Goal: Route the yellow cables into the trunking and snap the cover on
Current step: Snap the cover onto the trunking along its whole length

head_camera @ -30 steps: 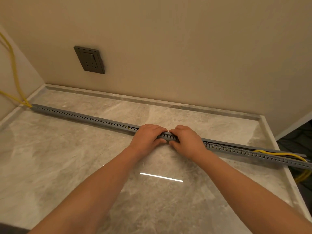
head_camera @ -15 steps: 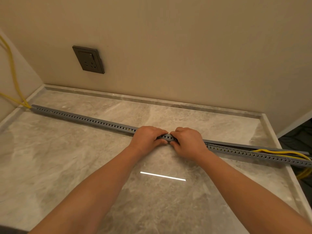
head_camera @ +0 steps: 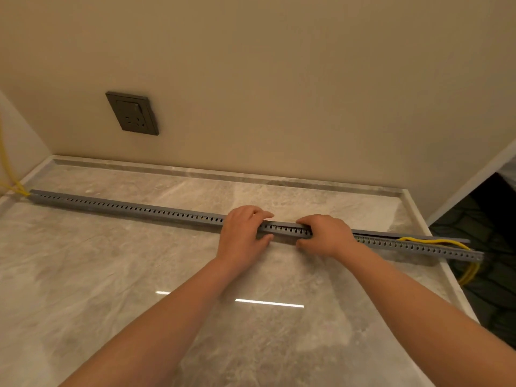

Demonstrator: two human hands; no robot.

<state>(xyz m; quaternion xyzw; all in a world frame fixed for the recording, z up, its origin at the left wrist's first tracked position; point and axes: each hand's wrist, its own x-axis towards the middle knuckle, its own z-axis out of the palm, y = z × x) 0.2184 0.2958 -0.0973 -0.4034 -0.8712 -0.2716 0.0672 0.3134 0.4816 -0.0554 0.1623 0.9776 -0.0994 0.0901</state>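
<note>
A long grey slotted trunking lies across the marble counter from the left wall to the right edge. My left hand and my right hand both clamp it near the middle, fingers over the top and thumbs on the front, with a short stretch of trunking showing between them. Left of my hands the cover sits flat on the trunking. At the right end the grey cover strip stands off behind it, and the yellow cables bulge out there and hang over the counter edge. More yellow cables leave the left end up the side wall.
A dark wall socket sits on the back wall above the left part of the marble counter. A raised marble lip runs along the back and sides. To the right the counter ends, with a dark floor below.
My hands have spread apart along the trunking, the right one sliding further right. The view has shifted slightly, bringing the socket closer to centre.
</note>
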